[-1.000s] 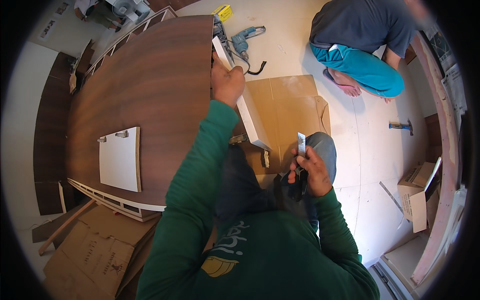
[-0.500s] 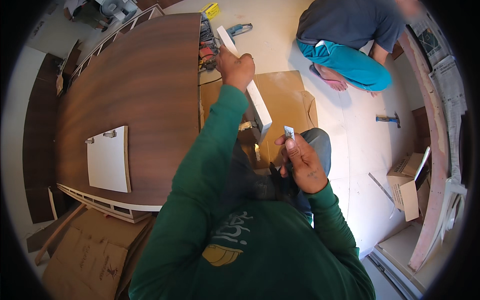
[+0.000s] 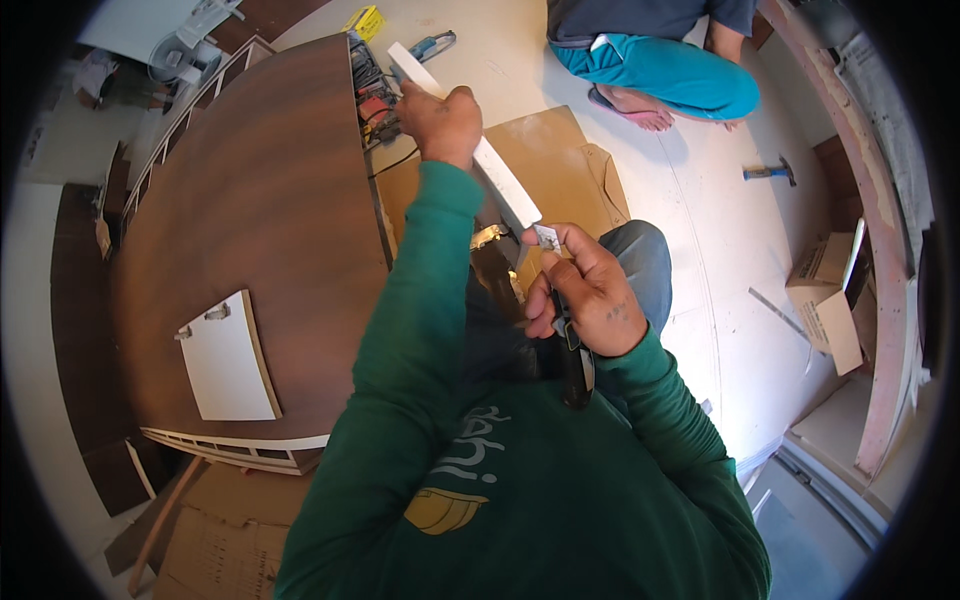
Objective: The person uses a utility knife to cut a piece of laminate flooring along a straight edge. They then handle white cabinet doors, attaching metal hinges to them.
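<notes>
My left hand [image 3: 440, 122] is closed round the far part of a narrow white board [image 3: 508, 188], which stands on edge and slants toward me. Between thumb and fingers, my right hand [image 3: 592, 290] pinches a small flat pale piece [image 3: 547, 238] with dark marks; its material is unclear. This piece is at the board's near end, and whether the two touch I cannot tell. Below the right hand, a dark object with a shiny edge [image 3: 577, 375] shows against my lap, partly hidden. A flattened cardboard sheet [image 3: 545, 150] lies under the board.
On the left stands a large brown panel [image 3: 260, 220] with a white door piece [image 3: 232, 365] with hinges on it. Tools [image 3: 372, 100] crowd its far edge. A person [image 3: 660, 75] squats at the far right. A hammer [image 3: 768, 173] and an open carton [image 3: 825, 300] lie on the right.
My right hand has brought the small pale piece up and left to the board's near end. The whole view has shifted a little. My left hand keeps its hold on the board.
</notes>
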### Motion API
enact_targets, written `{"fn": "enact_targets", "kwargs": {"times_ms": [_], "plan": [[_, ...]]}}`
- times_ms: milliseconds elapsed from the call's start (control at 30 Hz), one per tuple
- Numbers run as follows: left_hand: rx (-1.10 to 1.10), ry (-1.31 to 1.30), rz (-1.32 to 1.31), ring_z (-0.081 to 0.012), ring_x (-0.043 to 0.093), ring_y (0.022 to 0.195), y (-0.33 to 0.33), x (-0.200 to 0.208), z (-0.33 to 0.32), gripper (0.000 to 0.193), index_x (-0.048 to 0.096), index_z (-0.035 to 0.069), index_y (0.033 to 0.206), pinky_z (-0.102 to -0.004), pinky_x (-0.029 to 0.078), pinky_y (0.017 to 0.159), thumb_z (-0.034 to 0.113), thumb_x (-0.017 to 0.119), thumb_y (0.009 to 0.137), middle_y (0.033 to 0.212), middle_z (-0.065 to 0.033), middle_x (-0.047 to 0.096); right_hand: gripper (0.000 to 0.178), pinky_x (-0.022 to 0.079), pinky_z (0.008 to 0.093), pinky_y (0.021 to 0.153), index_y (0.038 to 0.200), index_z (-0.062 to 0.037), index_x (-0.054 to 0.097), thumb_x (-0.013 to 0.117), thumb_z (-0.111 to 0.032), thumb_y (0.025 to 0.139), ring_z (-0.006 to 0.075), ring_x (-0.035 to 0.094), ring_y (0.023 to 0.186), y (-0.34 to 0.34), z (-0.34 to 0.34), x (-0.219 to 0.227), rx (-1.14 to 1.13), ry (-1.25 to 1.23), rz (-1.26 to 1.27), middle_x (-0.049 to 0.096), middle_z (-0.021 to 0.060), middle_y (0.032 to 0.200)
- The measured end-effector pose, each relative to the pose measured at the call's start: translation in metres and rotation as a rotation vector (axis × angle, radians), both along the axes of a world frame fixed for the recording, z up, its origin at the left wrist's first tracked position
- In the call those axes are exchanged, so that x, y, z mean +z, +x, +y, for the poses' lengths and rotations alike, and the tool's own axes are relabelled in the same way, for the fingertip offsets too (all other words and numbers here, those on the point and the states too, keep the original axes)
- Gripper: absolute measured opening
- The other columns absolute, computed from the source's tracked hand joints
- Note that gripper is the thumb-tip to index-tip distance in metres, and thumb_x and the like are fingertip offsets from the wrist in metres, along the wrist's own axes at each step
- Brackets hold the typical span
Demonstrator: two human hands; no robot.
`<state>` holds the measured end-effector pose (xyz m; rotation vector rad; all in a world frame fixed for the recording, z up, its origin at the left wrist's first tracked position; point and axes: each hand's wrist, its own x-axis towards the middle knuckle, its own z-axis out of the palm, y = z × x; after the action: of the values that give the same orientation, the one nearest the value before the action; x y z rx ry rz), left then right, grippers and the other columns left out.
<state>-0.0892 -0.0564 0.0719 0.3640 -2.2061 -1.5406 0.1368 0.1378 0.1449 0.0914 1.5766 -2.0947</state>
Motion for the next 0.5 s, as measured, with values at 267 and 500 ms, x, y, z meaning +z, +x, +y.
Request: {"fn": "enact_targets", "kwargs": {"times_ms": [267, 500], "plan": [[-0.102, 0.130, 0.100, -0.0329, 0.071, 0.102, 0.014, 0.004, -0.026, 0.043, 0.059, -0.011, 0.125, -0.0408, 0.054, 0.096, 0.001, 0.065, 0.084, 0.116, -0.0223, 0.071, 0.034, 0.058, 0.0311, 0.060, 0.145, -0.0064, 0.055, 0.042, -0.015, 0.115, 0.0182, 0.070, 0.061, 0.003, -0.002, -0.009, 0.034, -0.068, -0.058, 0.067, 0.0089, 0.074], [-0.117, 0.298, 0.013, -0.0219, 0.068, 0.091, 0.050, 0.026, -0.055, 0.038, 0.063, -0.005, 0.121, -0.0362, 0.055, 0.084, -0.003, 0.060, 0.083, 0.106, -0.0116, 0.070, 0.035, 0.057, 0.0298, 0.058, 0.145, -0.0057, 0.055, 0.044, -0.011, 0.113, 0.0155, 0.068, 0.058, 0.005, -0.013, -0.001, 0.167, -0.068, -0.055, 0.069, 0.0088, 0.075]]}}
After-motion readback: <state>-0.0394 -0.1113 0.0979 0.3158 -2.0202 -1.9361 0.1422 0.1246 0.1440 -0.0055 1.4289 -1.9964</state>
